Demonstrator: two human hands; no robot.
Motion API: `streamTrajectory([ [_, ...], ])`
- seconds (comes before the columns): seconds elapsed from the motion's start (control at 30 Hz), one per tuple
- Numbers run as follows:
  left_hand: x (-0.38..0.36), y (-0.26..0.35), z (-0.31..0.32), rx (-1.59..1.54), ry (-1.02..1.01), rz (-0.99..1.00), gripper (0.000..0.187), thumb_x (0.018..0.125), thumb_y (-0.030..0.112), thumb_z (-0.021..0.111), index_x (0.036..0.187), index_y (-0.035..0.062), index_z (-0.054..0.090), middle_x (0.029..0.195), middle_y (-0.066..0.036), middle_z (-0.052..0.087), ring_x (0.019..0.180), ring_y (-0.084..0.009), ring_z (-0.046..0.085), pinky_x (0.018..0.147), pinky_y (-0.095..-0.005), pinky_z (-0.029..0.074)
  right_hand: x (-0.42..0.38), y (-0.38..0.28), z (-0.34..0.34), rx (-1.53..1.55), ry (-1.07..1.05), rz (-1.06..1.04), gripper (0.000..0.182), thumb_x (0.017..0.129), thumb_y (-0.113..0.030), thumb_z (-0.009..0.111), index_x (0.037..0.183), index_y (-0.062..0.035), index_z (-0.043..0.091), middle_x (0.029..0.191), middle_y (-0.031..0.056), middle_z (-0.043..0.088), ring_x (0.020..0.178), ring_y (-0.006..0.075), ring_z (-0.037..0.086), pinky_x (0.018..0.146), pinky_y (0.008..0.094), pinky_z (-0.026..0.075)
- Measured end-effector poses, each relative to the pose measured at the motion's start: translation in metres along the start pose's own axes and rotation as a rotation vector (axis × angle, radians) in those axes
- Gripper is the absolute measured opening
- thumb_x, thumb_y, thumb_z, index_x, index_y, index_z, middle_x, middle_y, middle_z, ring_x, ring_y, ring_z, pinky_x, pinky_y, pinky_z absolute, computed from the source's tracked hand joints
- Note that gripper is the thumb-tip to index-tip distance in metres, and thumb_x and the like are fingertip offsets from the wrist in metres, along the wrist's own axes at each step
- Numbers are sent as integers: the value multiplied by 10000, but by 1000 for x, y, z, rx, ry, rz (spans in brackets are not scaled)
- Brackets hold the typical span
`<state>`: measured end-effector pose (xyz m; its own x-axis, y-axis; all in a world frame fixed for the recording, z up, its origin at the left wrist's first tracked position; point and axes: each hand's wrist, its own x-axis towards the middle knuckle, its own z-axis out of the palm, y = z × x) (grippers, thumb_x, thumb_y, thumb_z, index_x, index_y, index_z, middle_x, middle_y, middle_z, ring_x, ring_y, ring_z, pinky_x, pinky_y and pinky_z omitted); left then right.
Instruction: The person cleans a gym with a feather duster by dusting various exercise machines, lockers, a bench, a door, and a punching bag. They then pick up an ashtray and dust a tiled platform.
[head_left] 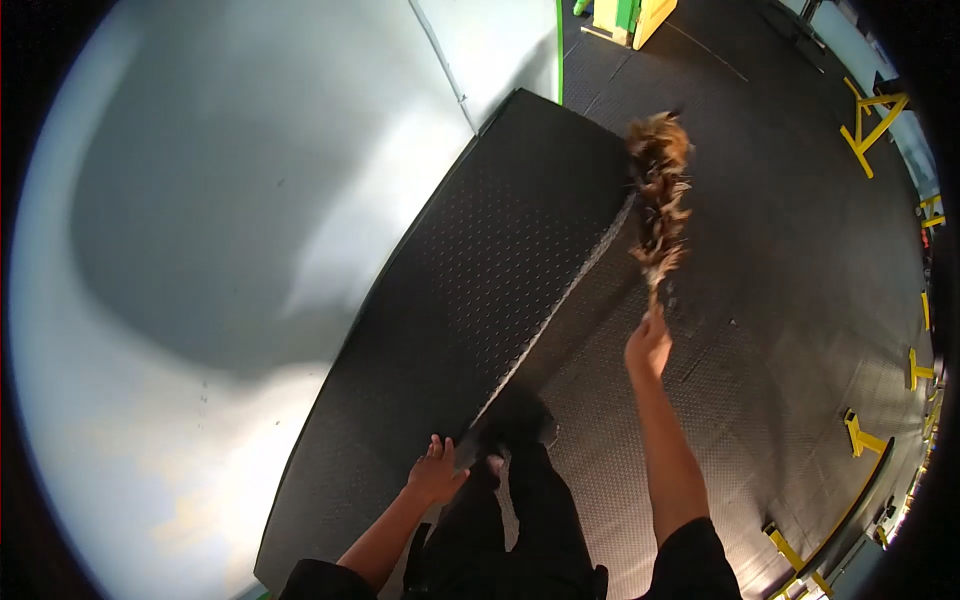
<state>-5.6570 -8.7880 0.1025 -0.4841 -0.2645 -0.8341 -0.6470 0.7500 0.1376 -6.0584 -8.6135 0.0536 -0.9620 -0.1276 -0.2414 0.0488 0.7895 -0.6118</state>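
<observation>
My right hand [649, 346] is closed round the handle of a brown feather duster [660, 195], which points away from me past the far right edge of a black bench-like platform [480, 270]. The duster's feathers look slightly blurred. My left hand [436, 474] is beside the platform's near right edge, its fingers apart and holding nothing. The platform has a studded black top and a pale, worn-looking strip along its right edge.
A white wall [230, 250] with shadows on it runs along the platform's left side. Dark textured flooring [780, 290] spreads to the right. Yellow metal stands [872, 125] line the far right side. A yellow and green box-like object [630, 20] stands at the top.
</observation>
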Motion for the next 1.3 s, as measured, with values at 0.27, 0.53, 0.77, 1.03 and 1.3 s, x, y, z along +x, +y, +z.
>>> streamTrajectory([
  [0.27, 36, 49, -42, -338, 577, 169, 352, 873, 212, 580, 1159, 16, 636, 1318, -209, 553, 1108, -376, 591, 942, -465, 466, -163, -3, 49, -420, -870, -526, 421, 908, -182, 535, 1327, -209, 500, 1160, 92, 601, 1011, 304, 637, 763, 453, 551],
  [0.53, 91, 75, -101, -368, 755, 312, 273, 861, 141, 598, 1099, 28, 670, 1243, -168, 618, 1079, -346, 618, 910, -446, 490, 62, -86, 32, -568, -550, -379, 431, 901, -132, 524, 1327, -196, 496, 1164, 105, 608, 1042, 307, 643, 840, 445, 541],
  [0.77, 127, 89, -187, -413, 762, 236, 282, 888, 166, 587, 1128, 38, 665, 1291, -168, 588, 1117, -337, 599, 950, -458, 471, 203, -89, -14, -237, -13, 173, 307, 916, -137, 523, 1218, -106, 569, 1121, 150, 646, 1012, 334, 650, 790, 447, 538],
  [1.03, 172, 133, -233, -356, 775, 245, 285, 897, 205, 568, 1114, 49, 667, 1236, -163, 614, 1088, -331, 605, 935, -470, 468, 62, -43, 16, -318, -300, -597, 488, 858, -106, 540, 1343, -145, 499, 850, 125, 600, 751, 339, 624, 637, 451, 528],
  [1.3, 185, 187, -242, -300, 578, 28, 241, 866, 224, 580, 1019, 59, 667, 1063, -134, 671, 981, -316, 630, 888, -447, 460, 157, 26, -15, -237, -164, -285, 315, 921, -80, 519, 1225, -116, 594, 938, 142, 647, 823, 319, 663, 677, 407, 541],
])
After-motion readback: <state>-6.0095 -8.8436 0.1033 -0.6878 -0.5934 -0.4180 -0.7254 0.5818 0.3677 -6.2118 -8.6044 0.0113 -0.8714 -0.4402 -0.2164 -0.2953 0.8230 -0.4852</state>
